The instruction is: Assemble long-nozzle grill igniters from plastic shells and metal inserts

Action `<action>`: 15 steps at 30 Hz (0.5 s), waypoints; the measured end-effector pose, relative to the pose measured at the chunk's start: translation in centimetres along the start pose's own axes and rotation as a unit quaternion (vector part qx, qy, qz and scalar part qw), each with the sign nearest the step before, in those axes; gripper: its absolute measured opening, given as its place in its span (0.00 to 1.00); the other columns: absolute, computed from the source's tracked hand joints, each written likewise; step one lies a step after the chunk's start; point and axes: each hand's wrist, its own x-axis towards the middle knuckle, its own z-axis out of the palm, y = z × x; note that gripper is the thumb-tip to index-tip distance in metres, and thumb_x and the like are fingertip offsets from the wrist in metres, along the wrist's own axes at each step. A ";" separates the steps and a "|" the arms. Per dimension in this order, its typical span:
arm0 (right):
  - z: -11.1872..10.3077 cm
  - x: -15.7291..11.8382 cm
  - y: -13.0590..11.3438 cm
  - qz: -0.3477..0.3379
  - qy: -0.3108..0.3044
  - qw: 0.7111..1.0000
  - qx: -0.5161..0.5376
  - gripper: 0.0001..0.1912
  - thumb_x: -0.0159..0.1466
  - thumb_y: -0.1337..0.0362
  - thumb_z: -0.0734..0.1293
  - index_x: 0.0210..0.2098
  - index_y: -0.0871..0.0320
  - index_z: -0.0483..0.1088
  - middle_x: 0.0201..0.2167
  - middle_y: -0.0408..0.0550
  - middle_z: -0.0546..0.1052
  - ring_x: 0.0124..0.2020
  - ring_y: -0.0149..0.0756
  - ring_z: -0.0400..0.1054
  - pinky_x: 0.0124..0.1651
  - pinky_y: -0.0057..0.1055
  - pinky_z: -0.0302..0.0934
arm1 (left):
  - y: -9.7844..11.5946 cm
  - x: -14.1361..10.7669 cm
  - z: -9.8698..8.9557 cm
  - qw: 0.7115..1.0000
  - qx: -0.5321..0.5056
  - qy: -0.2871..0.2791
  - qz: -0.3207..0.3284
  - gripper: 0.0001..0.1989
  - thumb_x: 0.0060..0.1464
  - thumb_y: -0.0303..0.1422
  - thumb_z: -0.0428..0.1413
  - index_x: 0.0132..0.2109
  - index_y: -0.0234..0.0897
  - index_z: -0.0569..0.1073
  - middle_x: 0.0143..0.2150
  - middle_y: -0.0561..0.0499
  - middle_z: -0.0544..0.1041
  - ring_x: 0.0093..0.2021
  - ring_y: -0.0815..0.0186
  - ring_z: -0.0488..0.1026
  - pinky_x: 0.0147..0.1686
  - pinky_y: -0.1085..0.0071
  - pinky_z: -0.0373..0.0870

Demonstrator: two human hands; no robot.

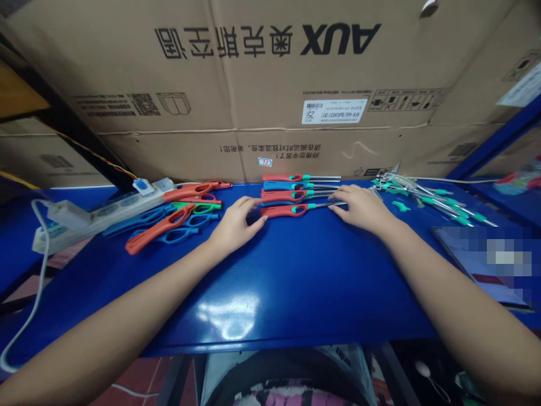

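On the blue table [296, 270], the lighters [279, 196] are lying in a row between the two hands, all handles pointing leftward and all metal ends rightward. The left hand [236, 224] is resting, fingers parted and loosely curved, at the handle end of the nearest red lighter. The right hand [363, 207] is covering some metal ends; whether it is pinching any, I cannot tell. The hands are bordering the row from opposite sides, which is probably keeping the lighters parallel. A blue lighter [276, 185] is lying among them (the only blue one I am seeing there). Loose handles [160, 230] are lying leftward and metal tubes [435, 198] rightward, perhaps because each kind is being kept near one hand.
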 end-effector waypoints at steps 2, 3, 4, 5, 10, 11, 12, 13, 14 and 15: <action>-0.4 -0.2 -0.2 -0.007 0.019 1.000 0.001 0.15 0.68 0.60 0.64 0.48 0.61 0.77 0.49 0.58 0.78 0.51 0.52 0.71 0.51 0.46 0.65 | 0.0 0.1 -1.6 0.999 0.031 -0.010 -0.006 0.15 0.61 0.36 0.55 0.53 0.35 0.73 0.52 0.42 0.76 0.56 0.53 0.72 0.59 0.56 0.69; -0.7 -0.3 -0.3 -0.013 0.030 0.999 0.004 0.15 0.68 0.60 0.63 0.47 0.61 0.77 0.49 0.58 0.78 0.51 0.52 0.71 0.51 0.46 0.65 | -0.2 0.2 -2.7 0.998 0.057 -0.019 -0.018 0.15 0.60 0.37 0.56 0.51 0.35 0.74 0.52 0.41 0.76 0.57 0.51 0.72 0.59 0.54 0.68; -0.9 -0.3 -0.4 -0.020 0.042 0.999 0.008 0.15 0.68 0.61 0.62 0.45 0.61 0.77 0.48 0.57 0.79 0.50 0.51 0.72 0.51 0.45 0.65 | -0.4 0.4 -3.9 0.991 0.116 -0.054 -0.043 0.14 0.60 0.38 0.55 0.50 0.36 0.74 0.52 0.42 0.77 0.56 0.50 0.72 0.57 0.56 0.69; -1.1 -0.4 -0.5 -0.028 0.053 0.998 0.013 0.14 0.68 0.61 0.62 0.44 0.60 0.78 0.46 0.56 0.79 0.49 0.51 0.72 0.50 0.45 0.66 | -0.7 0.5 -5.1 0.979 0.162 -0.094 -0.080 0.14 0.60 0.38 0.55 0.49 0.37 0.74 0.51 0.43 0.78 0.53 0.52 0.74 0.53 0.58 0.71; -2.1 -0.7 -1.2 -0.047 0.076 0.996 0.024 0.15 0.69 0.62 0.61 0.39 0.59 0.78 0.41 0.52 0.80 0.46 0.48 0.74 0.47 0.42 0.66 | -3.0 0.3 -11.5 0.936 0.269 -0.136 -0.180 0.12 0.56 0.35 0.57 0.46 0.33 0.73 0.46 0.44 0.77 0.47 0.53 0.74 0.46 0.64 0.69; -2.3 -0.8 -1.4 -0.052 0.075 0.995 0.025 0.15 0.69 0.62 0.61 0.39 0.59 0.78 0.41 0.52 0.80 0.45 0.47 0.74 0.46 0.42 0.66 | -3.5 0.0 -12.3 0.933 0.270 -0.139 -0.195 0.13 0.53 0.33 0.60 0.45 0.31 0.73 0.43 0.45 0.76 0.43 0.56 0.74 0.44 0.65 0.69; -2.4 -0.8 -1.5 -0.058 0.074 0.995 0.026 0.15 0.69 0.62 0.60 0.38 0.59 0.78 0.40 0.52 0.80 0.45 0.47 0.74 0.46 0.41 0.66 | -4.1 -0.3 -13.0 0.930 0.265 -0.143 -0.212 0.14 0.49 0.32 0.63 0.43 0.30 0.73 0.38 0.47 0.75 0.37 0.59 0.73 0.41 0.67 0.69; -2.6 -0.9 -1.8 -0.065 0.072 0.995 0.027 0.15 0.70 0.62 0.60 0.38 0.59 0.78 0.40 0.52 0.81 0.45 0.47 0.74 0.47 0.41 0.65 | -4.7 -0.7 -13.5 0.928 0.255 -0.147 -0.228 0.15 0.45 0.32 0.66 0.39 0.31 0.73 0.31 0.51 0.73 0.31 0.64 0.70 0.37 0.69 0.68; -2.8 -0.9 -2.0 -0.072 0.070 0.995 0.028 0.15 0.70 0.62 0.60 0.38 0.59 0.78 0.40 0.51 0.81 0.45 0.47 0.74 0.47 0.41 0.65 | -5.3 -1.0 -13.8 0.930 0.237 -0.151 -0.238 0.15 0.41 0.31 0.68 0.36 0.32 0.73 0.25 0.56 0.70 0.26 0.67 0.67 0.34 0.71 0.67; -2.9 -1.0 -2.2 -0.079 0.069 0.994 0.029 0.15 0.70 0.62 0.60 0.38 0.59 0.78 0.39 0.51 0.81 0.45 0.47 0.74 0.47 0.41 0.65 | -5.8 -1.3 -13.9 0.934 0.219 -0.143 -0.243 0.16 0.37 0.32 0.70 0.32 0.33 0.72 0.21 0.58 0.67 0.22 0.70 0.64 0.31 0.72 0.66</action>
